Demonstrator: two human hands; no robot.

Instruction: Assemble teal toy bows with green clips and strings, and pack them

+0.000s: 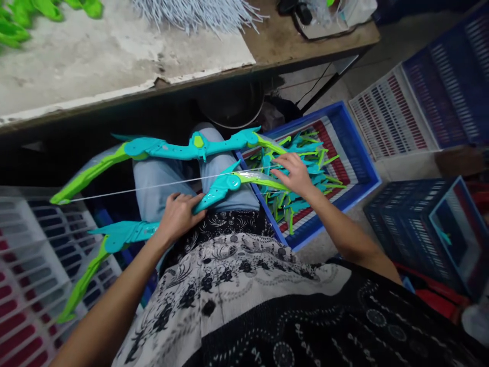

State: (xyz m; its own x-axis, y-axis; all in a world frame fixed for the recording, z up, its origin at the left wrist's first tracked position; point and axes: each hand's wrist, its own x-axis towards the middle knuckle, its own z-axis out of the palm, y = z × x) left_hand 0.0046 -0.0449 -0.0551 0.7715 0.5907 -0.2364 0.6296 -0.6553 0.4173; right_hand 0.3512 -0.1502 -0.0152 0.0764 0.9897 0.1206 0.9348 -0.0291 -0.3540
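Observation:
Two teal and green toy bows lie across my lap. My left hand is closed round the middle grip of the nearer toy bow. The farther toy bow rests on my knees, and a thin white string runs from its left green tip. My right hand reaches to the right, fingers curled on the green limb tip of the nearer bow, just above a blue crate holding several teal and green bow parts.
A worn workbench spans the top, with green parts at its far left and a pile of white sticks. A white crate stands at my left. Stacked blue and white crates fill the right side.

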